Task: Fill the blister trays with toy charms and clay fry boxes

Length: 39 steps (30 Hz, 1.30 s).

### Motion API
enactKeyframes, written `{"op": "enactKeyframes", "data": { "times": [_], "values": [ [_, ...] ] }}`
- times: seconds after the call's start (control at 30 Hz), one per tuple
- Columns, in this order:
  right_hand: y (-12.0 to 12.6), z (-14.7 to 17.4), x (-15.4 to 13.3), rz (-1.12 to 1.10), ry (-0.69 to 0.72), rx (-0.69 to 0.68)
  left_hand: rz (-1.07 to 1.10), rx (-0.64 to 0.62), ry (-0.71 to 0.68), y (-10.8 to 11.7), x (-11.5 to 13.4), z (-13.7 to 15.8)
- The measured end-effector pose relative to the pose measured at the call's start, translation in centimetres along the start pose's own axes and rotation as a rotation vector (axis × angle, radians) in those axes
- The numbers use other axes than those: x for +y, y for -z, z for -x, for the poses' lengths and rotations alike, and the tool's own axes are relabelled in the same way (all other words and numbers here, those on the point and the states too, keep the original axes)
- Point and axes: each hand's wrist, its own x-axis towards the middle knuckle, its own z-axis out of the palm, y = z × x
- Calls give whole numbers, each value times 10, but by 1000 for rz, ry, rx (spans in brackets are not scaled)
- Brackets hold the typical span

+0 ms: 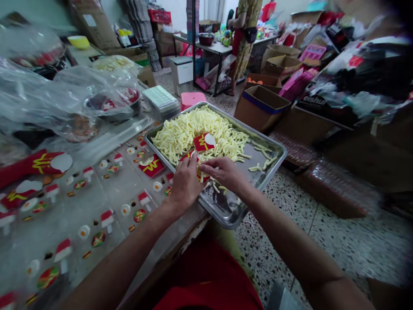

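A metal tray (272, 165) holds a heap of pale yellow toy french fries (193, 125). On the heap lies a small red fry carton (204, 142) with a yellow zigzag mark and a white oval. Over the tray's near left edge, my left hand (187, 183) is closed on another red fry carton (202, 176), mostly hidden by the fingers. My right hand (226, 172) meets it from the right, thumb and fingers pinched on a pale fry at the carton. A filled red carton (151, 165) lies on the table just left of the tray.
Clear plastic blister trays (112, 189) with toy ice pops, eggs and pizzas cover the table. Stacked red cartons (35, 165) lie at left, near a metal bowl (112, 105) under plastic bags. Cardboard boxes (261, 103) line the right; a person (247, 38) stands behind.
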Motion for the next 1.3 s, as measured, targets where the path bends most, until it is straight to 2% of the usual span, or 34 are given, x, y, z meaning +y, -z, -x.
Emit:
{"op": "enactKeyframes", "data": {
  "times": [0.13,0.27,0.4,0.47,0.53,0.63,0.67,0.8,0.9,0.97,1.07,1.13,1.2,1.3],
  "values": [
    [-13,-11,11,-114,-24,48,61,7,63,3,-11,5],
    [-24,-20,15,-179,-53,82,83,47,69,4,-18,13],
    [-37,-22,6,-13,-21,187,105,95,76,4,-19,19],
    [-44,-22,-3,117,47,219,125,119,86,6,-22,20],
    [-49,-23,-15,187,164,130,152,137,84,11,-28,21],
    [-53,-24,-33,215,326,-89,207,161,77,25,-42,25],
    [-54,-24,-38,250,358,-116,228,171,92,29,-47,27],
    [-71,-19,-44,374,392,-37,353,254,226,42,-67,40],
    [-93,-24,-38,237,377,-29,434,319,287,50,-81,50],
    [-107,-39,-37,94,340,-116,493,291,314,63,-96,57],
    [-128,-81,-44,-10,262,-300,532,158,381,96,-133,69],
    [-145,-115,-56,89,284,-373,363,92,458,118,-165,77],
    [-163,-149,-69,281,369,-432,125,24,497,134,-196,82],
    [-186,-188,-85,560,434,-603,-26,-123,398,136,-229,86]
  ]
}}
